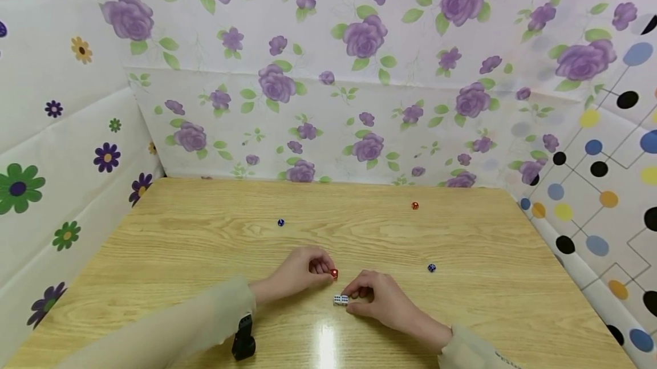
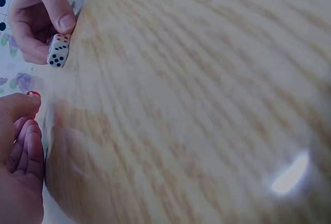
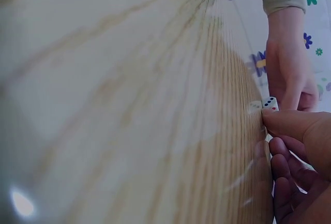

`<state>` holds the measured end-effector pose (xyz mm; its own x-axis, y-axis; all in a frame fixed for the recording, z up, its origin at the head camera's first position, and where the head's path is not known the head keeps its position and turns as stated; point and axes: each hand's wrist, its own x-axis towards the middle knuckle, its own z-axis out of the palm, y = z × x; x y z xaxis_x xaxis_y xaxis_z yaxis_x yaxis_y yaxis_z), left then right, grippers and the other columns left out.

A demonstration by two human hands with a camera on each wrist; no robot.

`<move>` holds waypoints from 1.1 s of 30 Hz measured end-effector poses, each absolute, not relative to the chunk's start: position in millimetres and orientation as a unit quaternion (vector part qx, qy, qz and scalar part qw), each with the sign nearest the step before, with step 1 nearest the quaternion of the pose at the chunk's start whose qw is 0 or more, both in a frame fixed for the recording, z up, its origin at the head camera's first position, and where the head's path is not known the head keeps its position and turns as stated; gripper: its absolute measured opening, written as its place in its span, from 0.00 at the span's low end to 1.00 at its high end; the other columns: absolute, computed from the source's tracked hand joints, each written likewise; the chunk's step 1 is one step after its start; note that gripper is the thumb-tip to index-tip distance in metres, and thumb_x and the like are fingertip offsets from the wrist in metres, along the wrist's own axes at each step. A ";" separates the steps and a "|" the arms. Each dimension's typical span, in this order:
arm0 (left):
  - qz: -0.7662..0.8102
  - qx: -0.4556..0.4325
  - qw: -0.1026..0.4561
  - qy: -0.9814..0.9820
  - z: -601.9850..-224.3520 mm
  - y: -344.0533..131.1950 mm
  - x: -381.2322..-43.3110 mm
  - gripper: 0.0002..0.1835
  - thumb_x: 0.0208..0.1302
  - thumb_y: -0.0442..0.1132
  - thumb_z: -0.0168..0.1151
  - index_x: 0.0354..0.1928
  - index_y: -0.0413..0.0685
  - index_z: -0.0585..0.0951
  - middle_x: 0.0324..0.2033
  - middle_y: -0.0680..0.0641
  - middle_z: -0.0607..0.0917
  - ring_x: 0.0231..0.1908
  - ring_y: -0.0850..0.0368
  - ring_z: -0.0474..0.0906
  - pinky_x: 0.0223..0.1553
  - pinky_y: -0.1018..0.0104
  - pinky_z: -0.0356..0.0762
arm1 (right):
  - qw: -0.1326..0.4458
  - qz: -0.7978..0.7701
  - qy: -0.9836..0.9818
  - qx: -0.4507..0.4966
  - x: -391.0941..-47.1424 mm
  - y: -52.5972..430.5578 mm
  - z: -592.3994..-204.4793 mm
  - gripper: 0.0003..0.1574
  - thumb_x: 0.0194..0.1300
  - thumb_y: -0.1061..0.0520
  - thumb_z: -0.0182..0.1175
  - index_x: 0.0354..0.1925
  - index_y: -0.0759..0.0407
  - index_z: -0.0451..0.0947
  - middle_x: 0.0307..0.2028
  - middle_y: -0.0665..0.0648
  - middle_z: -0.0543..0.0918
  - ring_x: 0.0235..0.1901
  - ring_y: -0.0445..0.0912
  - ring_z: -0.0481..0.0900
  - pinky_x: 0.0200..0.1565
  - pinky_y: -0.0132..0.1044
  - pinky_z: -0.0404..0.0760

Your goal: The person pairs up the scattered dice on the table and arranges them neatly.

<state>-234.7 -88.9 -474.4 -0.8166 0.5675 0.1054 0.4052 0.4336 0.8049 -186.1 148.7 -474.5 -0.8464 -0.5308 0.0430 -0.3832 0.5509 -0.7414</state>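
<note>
Yellowish wooden table (image 1: 205, 243) stretches over the lower half of the frame, and nearest to me a white reflection (image 1: 327, 343) shines at the bottom centre. A black device (image 1: 243, 337) is fixed on the left sleeve (image 1: 174, 326), at the lower left. Just right of centre, the person's right hand (image 1: 382, 300) has thumb and forefinger pinching two white dice (image 1: 341, 300) at their right end; these dice sit side by side, touching. Slightly behind them, the left hand (image 1: 303, 272) grips a red die (image 1: 334, 273) between thumb and fingertip; whether this die touches the wood, I cannot tell. Farther away lie a blue die (image 1: 432, 267) at the right, another blue die (image 1: 280, 222) left of centre, and a second red die (image 1: 414, 205) near the back edge. Behind everything hangs white cloth (image 1: 328, 44) with purple roses, across the upper frame.
</note>
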 end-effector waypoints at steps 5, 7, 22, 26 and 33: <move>0.439 0.296 0.096 0.843 -476.2 -87.3 -235.1 0.05 0.60 0.38 0.71 0.37 0.52 0.85 0.32 0.55 0.83 0.30 0.69 0.77 0.35 0.74 0.78 | 0.088 -0.397 0.874 -0.265 -186.3 149.2 -475.5 0.09 0.57 0.53 0.73 0.39 0.45 0.86 0.34 0.44 0.82 0.33 0.34 0.75 0.36 0.27 0.75; 0.434 0.300 0.096 0.844 -477.3 -86.6 -236.1 0.05 0.60 0.38 0.71 0.37 0.52 0.85 0.31 0.55 0.83 0.30 0.70 0.77 0.35 0.74 0.78 | 0.085 -0.397 0.874 -0.269 -186.5 149.7 -476.6 0.09 0.57 0.53 0.73 0.39 0.46 0.86 0.34 0.44 0.82 0.33 0.33 0.75 0.36 0.26 0.76; 0.419 0.318 0.075 0.847 -480.5 -84.4 -234.7 0.04 0.59 0.38 0.72 0.35 0.53 0.85 0.31 0.53 0.83 0.29 0.71 0.74 0.34 0.76 0.76 | 0.083 -0.395 0.876 -0.265 -185.2 149.2 -476.7 0.10 0.57 0.53 0.73 0.39 0.45 0.86 0.33 0.44 0.82 0.33 0.33 0.75 0.36 0.26 0.76; 0.416 0.317 0.075 0.849 -479.4 -83.5 -233.9 0.04 0.59 0.37 0.72 0.36 0.52 0.85 0.31 0.53 0.83 0.29 0.71 0.74 0.34 0.76 0.76 | 0.080 -0.396 0.875 -0.266 -185.2 149.0 -476.5 0.09 0.56 0.53 0.73 0.38 0.45 0.86 0.33 0.45 0.82 0.33 0.34 0.75 0.36 0.26 0.76; 0.416 0.316 0.072 0.850 -478.4 -82.2 -232.2 0.04 0.59 0.35 0.71 0.36 0.50 0.86 0.31 0.51 0.83 0.29 0.72 0.73 0.34 0.77 0.76 | 0.081 -0.399 0.874 -0.266 -184.6 148.7 -475.2 0.09 0.56 0.53 0.73 0.38 0.45 0.86 0.33 0.45 0.83 0.34 0.34 0.75 0.36 0.27 0.75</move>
